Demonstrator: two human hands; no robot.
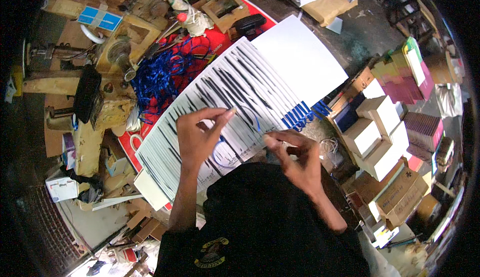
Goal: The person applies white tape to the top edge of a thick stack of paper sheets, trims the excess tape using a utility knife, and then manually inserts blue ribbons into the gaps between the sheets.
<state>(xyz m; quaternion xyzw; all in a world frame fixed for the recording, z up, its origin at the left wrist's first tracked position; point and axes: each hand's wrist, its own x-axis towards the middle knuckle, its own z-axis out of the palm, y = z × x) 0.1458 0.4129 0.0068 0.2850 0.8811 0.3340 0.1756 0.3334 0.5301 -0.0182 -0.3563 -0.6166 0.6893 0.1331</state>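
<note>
A long row of overlapping white book blocks (272,84) with dark streaks along their edges lies slantwise before me. Short blue ribbon ends (299,114) stick out at its right side. My left hand (200,132) is over the middle of the row, thumb and forefinger pinched on a thin blue ribbon (257,121). That ribbon curves toward my right hand (298,156), and a loop of it hangs below the left wrist. The right fingers are pinched together at the row's near edge; what lies between them is too small to make out.
A tangle of blue ribbons (162,74) lies on a red sheet (215,39) beyond the row. Wooden equipment (112,104) stands at left. White book stacks (367,137) and a cardboard box (402,197) are at right. A blank white sheet (302,57) covers the row's far end.
</note>
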